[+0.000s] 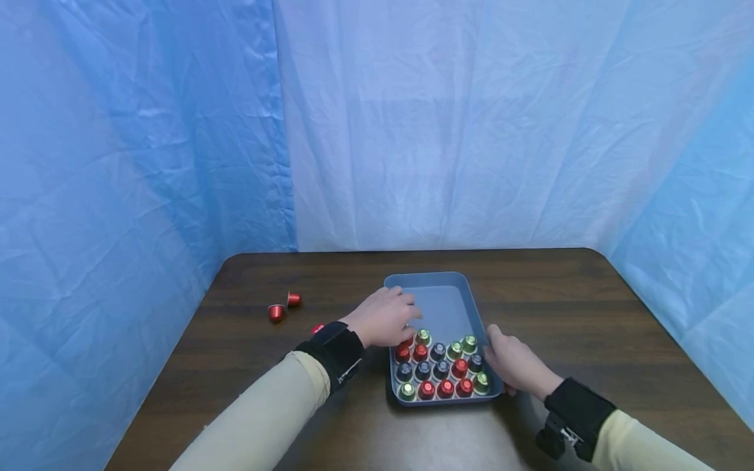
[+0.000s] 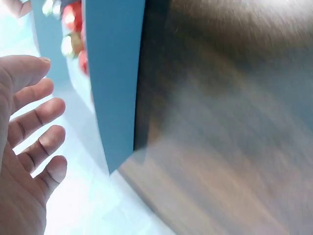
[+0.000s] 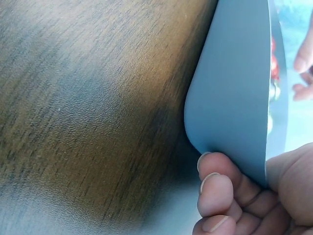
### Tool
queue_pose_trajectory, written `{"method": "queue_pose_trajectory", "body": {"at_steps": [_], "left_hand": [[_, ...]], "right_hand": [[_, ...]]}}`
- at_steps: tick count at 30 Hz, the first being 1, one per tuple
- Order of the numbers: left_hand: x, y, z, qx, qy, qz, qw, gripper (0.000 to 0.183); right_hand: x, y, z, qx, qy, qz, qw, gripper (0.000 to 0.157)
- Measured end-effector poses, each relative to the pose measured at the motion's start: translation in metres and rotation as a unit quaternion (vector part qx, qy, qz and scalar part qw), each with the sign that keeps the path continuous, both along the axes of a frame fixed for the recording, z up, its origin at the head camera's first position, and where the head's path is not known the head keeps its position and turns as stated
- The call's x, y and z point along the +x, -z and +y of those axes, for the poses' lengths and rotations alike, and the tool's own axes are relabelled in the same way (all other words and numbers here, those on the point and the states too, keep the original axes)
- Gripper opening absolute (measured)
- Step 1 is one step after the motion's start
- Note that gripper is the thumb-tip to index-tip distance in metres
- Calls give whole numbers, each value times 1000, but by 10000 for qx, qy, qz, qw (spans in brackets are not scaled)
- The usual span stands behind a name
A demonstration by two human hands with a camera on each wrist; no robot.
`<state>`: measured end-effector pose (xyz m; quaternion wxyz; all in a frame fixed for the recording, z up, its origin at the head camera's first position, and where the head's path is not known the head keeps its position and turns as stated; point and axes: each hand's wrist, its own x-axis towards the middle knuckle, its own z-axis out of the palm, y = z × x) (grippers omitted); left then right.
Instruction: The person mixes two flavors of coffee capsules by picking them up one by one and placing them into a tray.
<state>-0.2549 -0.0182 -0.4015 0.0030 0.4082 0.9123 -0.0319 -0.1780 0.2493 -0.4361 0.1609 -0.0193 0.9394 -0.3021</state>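
Note:
A blue-grey tray (image 1: 438, 302) on the table holds rows of coffee capsules in its near half: red (image 1: 446, 388), green (image 1: 407, 391) and dark blue (image 1: 423, 371). My left hand (image 1: 385, 317) hovers over the tray's left side, above the row farthest from me. In the left wrist view the fingers of that hand (image 2: 36, 115) are spread and loosely bent, with nothing between them. On the tray's right wall my right hand (image 1: 521, 366) keeps its grip. The thumb is over the rim and the fingers (image 3: 217, 193) curl beneath, as the right wrist view shows.
Two red capsules (image 1: 275, 313) lie loose on the dark wooden table (image 1: 548, 288), left of the tray. Another red item (image 1: 318, 328) is partly hidden behind my left wrist. Blue sheets (image 1: 471, 131) hang around the table's back and sides.

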Motion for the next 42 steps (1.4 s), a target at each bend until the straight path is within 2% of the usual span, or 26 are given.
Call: {"method": "queue_pose_trajectory", "body": {"at_steps": [6, 15, 20, 28, 32, 37, 42], "left_hand": [[-4, -15, -24, 116, -236, -116, 9996, 35], [-9, -23, -68, 158, -626, 0, 9979, 38], [-10, -28, -92, 203, -669, 58, 9975, 37], [-15, -23, -141, 49, -779, 294, 9965, 34], [-19, -20, -168, 86, -975, 358, 9946, 33], [-19, -17, -196, 197, -1321, 276, 9907, 32], [-19, -16, -210, 72, -1555, 109, 9877, 33]], "right_hand": [[0, 0, 1, -9, 33, -6, 10000, 31], [2, 0, 2, -14, 8, 38, 10000, 34], [2, -1, 3, 3, 32, -4, 10000, 33], [2, 0, 1, -32, 65, -53, 10000, 32], [3, 0, 0, -48, 77, -48, 9999, 32], [3, -1, -1, -27, 72, -34, 10000, 32], [3, -2, -1, -9, 81, -31, 10000, 33]]}}
